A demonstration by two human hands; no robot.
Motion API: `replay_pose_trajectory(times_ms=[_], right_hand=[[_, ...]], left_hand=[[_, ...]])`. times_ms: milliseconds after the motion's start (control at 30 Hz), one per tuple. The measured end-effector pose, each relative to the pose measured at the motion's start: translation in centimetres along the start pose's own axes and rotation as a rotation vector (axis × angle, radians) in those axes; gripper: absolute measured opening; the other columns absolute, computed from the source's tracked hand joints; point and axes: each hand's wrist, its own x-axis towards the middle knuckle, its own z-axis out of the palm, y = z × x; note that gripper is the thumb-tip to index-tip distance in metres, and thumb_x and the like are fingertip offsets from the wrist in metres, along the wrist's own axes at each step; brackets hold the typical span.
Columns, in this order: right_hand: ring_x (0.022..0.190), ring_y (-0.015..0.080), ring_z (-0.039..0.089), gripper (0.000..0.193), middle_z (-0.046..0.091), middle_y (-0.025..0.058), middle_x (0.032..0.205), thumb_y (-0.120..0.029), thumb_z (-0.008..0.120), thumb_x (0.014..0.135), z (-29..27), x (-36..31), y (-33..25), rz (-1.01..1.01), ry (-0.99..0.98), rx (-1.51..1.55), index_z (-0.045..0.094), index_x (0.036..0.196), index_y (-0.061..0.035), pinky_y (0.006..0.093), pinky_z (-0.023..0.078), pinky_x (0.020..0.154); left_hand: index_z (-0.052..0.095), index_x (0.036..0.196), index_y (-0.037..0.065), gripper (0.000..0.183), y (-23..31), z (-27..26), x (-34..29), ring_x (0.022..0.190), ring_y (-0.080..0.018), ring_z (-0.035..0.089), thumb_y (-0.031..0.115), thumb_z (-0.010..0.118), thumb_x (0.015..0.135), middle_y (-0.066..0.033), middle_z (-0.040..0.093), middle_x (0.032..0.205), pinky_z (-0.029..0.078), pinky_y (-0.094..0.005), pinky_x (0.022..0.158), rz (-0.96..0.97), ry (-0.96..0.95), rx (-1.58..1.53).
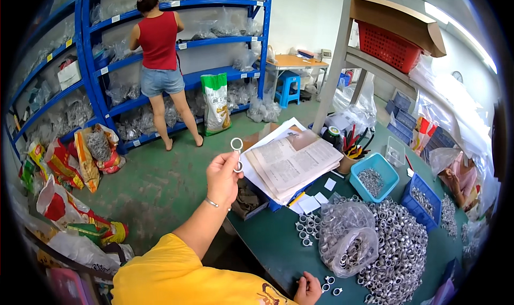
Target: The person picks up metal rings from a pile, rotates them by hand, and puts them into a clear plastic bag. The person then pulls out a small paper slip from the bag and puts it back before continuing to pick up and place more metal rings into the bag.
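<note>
My left hand (222,179), with a bracelet at its wrist, is raised at arm's length in the middle of the view. Its fingers pinch a small silvery metal piece that shows one ring (236,144) above the fingertips and another beside them; whether they are joined is hidden. At the lower edge, my right hand (308,290) rests curled at the table's near edge, and what it may hold is hidden. Several loose metal rings (337,291) lie right beside it. Farther in are an opened clear plastic bag of rings (350,235) and a big heap of them (396,241).
On the green table (267,238) stand a teal bin (397,181), a blue basket (415,211), a pen cup (349,163) and stacked newspapers (292,166). A person in red (159,42) stands at blue shelves (219,40); another sits at right (460,176). Filled sacks (64,163) line the left floor.
</note>
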Motion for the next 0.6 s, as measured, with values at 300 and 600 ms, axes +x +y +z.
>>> replay_pose_trajectory(times_ms=[300, 600], right_hand=[[0.060, 0.0133, 0.051, 0.019, 0.059, 0.0065, 0.076, -0.011, 0.058, 0.083, 0.2, 0.0, 0.5, -0.022, 0.042, -0.006, 0.062, 0.100, -0.0028, 0.0235, 0.040, 0.055], [0.059, 0.0116, 0.051, 0.019, 0.060, 0.0066, 0.075, -0.010, 0.060, 0.082, 0.7, -0.2, 0.7, 0.004, 0.081, -0.010, 0.063, 0.099, -0.0021, 0.0226, 0.041, 0.054]], left_hand=[[0.057, 0.083, 0.001, 0.010, 0.6, -0.1, 2.0, 0.056, -0.0067, 0.047, 0.010, 0.060, 0.084, 0.0001, 0.051, 0.065, 0.038, -0.0201, 0.047, 0.142, 0.057, -0.069], [0.057, 0.088, 0.003, 0.013, 1.6, -0.8, 3.3, 0.056, -0.0072, 0.045, 0.015, 0.056, 0.087, 0.0001, 0.049, 0.064, 0.037, -0.0212, 0.050, 0.059, -0.078, -0.335]])
